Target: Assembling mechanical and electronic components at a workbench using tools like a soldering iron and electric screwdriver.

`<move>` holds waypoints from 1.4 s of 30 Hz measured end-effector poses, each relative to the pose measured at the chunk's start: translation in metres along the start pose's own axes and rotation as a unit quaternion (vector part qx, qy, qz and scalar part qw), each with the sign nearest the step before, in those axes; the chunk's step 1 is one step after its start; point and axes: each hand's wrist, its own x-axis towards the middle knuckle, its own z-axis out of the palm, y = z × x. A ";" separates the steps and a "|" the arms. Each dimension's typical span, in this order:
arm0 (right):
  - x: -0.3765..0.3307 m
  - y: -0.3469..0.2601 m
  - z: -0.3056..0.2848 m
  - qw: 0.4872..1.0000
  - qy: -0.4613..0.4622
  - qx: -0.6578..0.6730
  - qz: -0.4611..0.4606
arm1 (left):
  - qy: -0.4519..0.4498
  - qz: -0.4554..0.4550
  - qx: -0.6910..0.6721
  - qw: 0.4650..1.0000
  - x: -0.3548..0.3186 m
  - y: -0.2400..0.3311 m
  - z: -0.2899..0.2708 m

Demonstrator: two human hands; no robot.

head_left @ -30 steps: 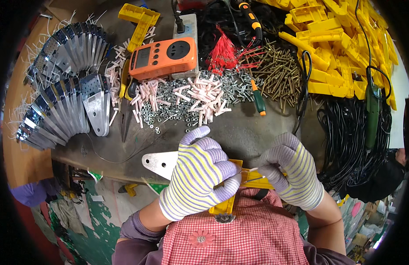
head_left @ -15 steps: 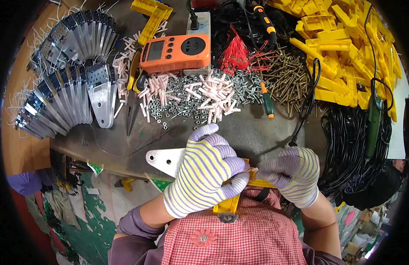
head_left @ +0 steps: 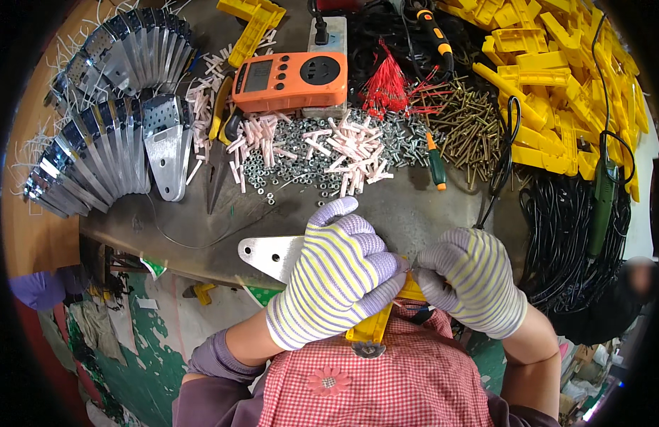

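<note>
My left hand [head_left: 341, 274], in a striped knit glove, is closed around a yellow plastic bracket [head_left: 372, 326] at the table's front edge. A flat silver metal plate [head_left: 262, 257] with holes juts out to the left from under that hand. My right hand [head_left: 477, 281], gloved alike, has its fingers pinched close beside the left fingertips, over the right end of the yellow bracket. Whatever lies in that pinch is hidden by the glove.
Nuts [head_left: 272, 160], pale pink sleeves [head_left: 354, 153] and brass-coloured screws [head_left: 471, 132] lie in heaps beyond my hands. An orange meter [head_left: 290, 82] stands behind them. Stacked metal plates [head_left: 94, 156] fill the left, yellow brackets [head_left: 550, 85] and black cables [head_left: 567, 242] the right. A green-handled screwdriver [head_left: 436, 167] lies mid-table.
My right hand has turned slightly and shifted a little right, its fingers drawn in closer. The left hand keeps its hold on the bracket. The whole view has shifted slightly.
</note>
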 end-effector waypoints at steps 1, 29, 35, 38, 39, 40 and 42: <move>-0.002 0.001 0.005 0.995 0.032 -0.083 -0.048 | 0.007 -0.007 -0.022 1.000 -0.001 -0.001 0.002; -0.004 0.004 -0.003 0.987 0.030 0.139 0.080 | 0.007 -0.043 -0.075 0.996 0.001 -0.001 -0.001; -0.008 0.009 -0.006 0.977 0.033 0.191 0.094 | -0.007 -0.006 -0.056 0.998 0.000 -0.005 0.000; -0.009 0.012 -0.010 0.972 0.028 0.217 0.091 | 0.005 -0.015 -0.064 0.998 -0.001 -0.004 0.001; -0.011 0.013 -0.020 0.987 0.003 0.151 0.052 | -0.006 -0.024 -0.089 0.996 0.002 -0.002 -0.003; -0.012 0.014 -0.026 0.996 -0.023 0.085 0.011 | -0.017 -0.034 -0.112 0.993 0.004 0.000 -0.007; -0.013 0.016 -0.027 0.996 -0.020 0.081 -0.007 | -0.064 -0.026 -0.103 0.992 0.011 -0.001 -0.013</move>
